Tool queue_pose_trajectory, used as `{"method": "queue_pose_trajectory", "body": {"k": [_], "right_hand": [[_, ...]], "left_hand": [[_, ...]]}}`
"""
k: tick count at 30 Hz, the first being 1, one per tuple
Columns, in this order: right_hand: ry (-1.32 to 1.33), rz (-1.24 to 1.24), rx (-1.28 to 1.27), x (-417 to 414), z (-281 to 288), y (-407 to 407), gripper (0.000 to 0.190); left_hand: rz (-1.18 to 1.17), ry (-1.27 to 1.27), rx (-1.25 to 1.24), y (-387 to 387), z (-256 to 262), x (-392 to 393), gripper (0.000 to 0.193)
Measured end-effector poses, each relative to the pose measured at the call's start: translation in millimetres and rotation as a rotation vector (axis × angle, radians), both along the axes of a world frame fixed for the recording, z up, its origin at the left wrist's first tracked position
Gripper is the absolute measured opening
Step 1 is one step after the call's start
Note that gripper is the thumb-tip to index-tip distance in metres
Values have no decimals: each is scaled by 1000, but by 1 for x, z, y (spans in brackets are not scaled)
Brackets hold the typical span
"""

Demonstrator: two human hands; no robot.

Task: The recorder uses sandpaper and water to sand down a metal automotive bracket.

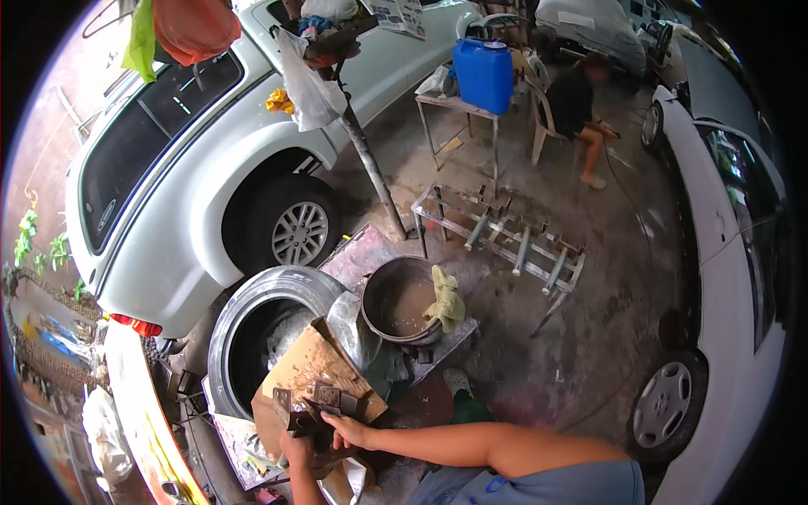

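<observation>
My left hand [297, 449] grips a dark metal bracket [283, 409] from below, near the bottom of the view. The bracket has upright plates with holes in them. My right hand [346, 432] reaches in from the right and pinches a thin dark flat piece [323, 408] against the metal. Whether that piece is sandpaper or a scraper I cannot tell. Beneath the metal lies a wet, stained sheet of cardboard [303, 360]. Beyond it stands a bucket [372, 309] of murky brown water, with a yellowish rag [445, 299] draped over its rim.
Left of the bucket lies a tire [221, 341]. A metal frame with crossbars [499, 243] stands ahead. Behind it, a small table [435, 100] carries a blue jerrycan [483, 76]. A person [568, 101] sits farther back. White vehicles flank both sides, and a post [372, 164] rises near the left one [189, 208].
</observation>
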State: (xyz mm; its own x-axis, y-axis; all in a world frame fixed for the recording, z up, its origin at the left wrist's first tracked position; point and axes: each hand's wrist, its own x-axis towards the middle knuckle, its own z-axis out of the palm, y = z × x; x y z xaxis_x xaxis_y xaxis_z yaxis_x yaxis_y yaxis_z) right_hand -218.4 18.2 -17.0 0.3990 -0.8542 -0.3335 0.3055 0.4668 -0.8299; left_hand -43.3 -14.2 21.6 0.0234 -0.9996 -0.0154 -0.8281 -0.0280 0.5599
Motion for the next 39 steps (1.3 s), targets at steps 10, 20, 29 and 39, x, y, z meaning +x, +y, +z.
{"method": "queue_pose_trajectory", "body": {"k": [10,20,29,39], "right_hand": [[-85,-84,113,11,-5,-12,69],[-10,-75,103,3,13,7,81],[33,-140,7,-3,12,-3,72],[-2,22,92,8,-3,-11,67]], "left_hand": [[45,-30,2,1,-2,0,26],[110,27,39,12,6,-7,29],[37,-17,23,-6,0,-11,31],[44,-126,83,7,13,-8,24]]}}
